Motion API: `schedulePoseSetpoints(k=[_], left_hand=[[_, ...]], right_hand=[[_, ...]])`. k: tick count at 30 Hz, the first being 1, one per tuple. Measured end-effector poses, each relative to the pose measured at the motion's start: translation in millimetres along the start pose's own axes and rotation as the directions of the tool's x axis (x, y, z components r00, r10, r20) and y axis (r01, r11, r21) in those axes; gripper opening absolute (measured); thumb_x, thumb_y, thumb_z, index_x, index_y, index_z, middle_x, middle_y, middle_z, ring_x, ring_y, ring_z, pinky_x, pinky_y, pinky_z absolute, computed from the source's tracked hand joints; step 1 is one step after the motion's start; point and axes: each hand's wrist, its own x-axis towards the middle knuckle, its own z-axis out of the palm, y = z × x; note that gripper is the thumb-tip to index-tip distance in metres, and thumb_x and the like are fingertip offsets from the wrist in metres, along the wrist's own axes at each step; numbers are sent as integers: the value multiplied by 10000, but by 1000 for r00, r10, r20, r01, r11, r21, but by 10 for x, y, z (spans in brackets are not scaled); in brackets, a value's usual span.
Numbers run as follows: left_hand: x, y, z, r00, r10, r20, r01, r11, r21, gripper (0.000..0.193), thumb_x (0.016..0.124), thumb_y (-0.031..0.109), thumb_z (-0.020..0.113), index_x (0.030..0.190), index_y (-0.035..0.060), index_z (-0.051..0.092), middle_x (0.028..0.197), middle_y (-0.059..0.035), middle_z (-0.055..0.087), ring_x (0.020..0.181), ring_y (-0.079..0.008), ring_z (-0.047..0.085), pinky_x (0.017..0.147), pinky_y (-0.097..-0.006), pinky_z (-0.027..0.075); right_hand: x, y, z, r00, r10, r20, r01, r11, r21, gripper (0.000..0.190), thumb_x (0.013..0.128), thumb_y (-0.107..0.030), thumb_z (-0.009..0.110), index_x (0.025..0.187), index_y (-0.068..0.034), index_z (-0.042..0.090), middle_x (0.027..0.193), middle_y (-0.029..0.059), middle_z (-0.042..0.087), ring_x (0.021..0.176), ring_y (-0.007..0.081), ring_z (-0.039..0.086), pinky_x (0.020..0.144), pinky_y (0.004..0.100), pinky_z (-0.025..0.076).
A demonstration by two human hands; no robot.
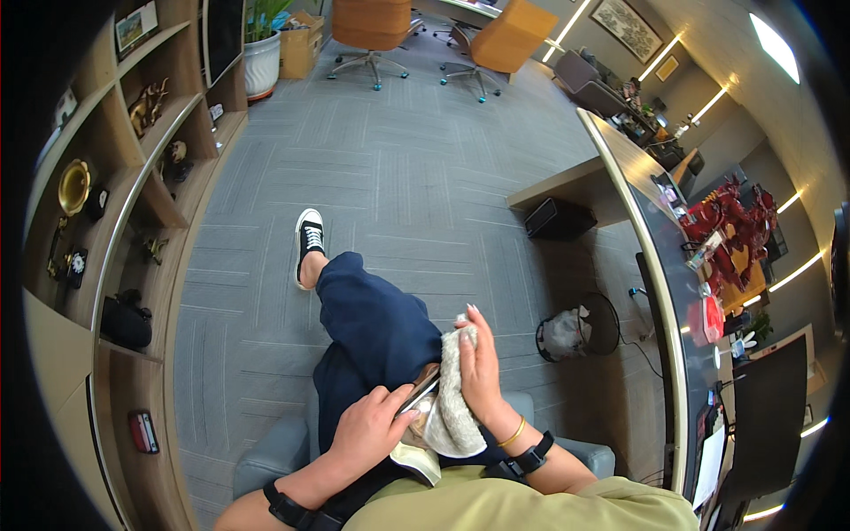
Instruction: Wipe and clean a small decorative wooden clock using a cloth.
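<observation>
I sit with my lap under both hands. My left hand (368, 421) grips the edge of a thin, glossy flat object (421, 425) with a dark rim, tilted above my lap; what it is I cannot tell. A grey plush cloth (455, 398) with a white edge is in my right hand (479, 372), its fingers pointing up along the cloth. The cloth lies right beside the flat object and hides part of it. Below them a pale, cream-coloured flap (417, 462) rests near the hem of my green top.
On the left stands a wooden shelf unit (192, 219) with ornaments. A desk (647, 232) with a monitor (764, 411) runs along the right. Under it are a wastebasket (564, 335) and a black box (560, 219). Orange swivel chairs (372, 25) stand ahead on grey carpet.
</observation>
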Motion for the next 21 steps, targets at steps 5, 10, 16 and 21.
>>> schedulePoseSetpoints(k=[5,10,16,21], left_hand=[[-189,-74,-95,998,-43,-36,43,999,-4,414,968,321,680,1315,98,644,913,-119,598,802,-330,666,697,-440,543],[-346,-106,-191,992,-102,-76,103,995,-1,414,961,309,695,1321,109,650,913,-107,605,803,-313,663,708,-430,538],[-552,-173,-267,981,-146,-130,148,989,8,401,967,309,672,1313,109,644,919,-108,614,821,-318,670,709,-435,544],[-701,-211,-323,968,-177,-176,182,983,10,396,954,299,685,1302,113,653,918,-103,620,828,-318,675,709,-436,543]], right_hand=[[195,-12,47,971,186,-151,-147,960,236,313,1126,-220,446,1306,-6,588,1179,92,666,1068,167,638,961,321,509],[432,-225,40,983,109,-147,-57,946,319,287,1113,-219,481,1328,-62,588,1217,104,598,1098,196,605,988,343,490],[162,-410,593,951,-44,305,34,999,39,578,932,-185,710,1474,-130,518,1428,236,490,1340,405,504,1131,458,423],[250,-303,850,955,-18,296,-13,995,102,480,952,-183,684,1401,-82,549,1328,212,583,1277,374,568,1065,425,470]])
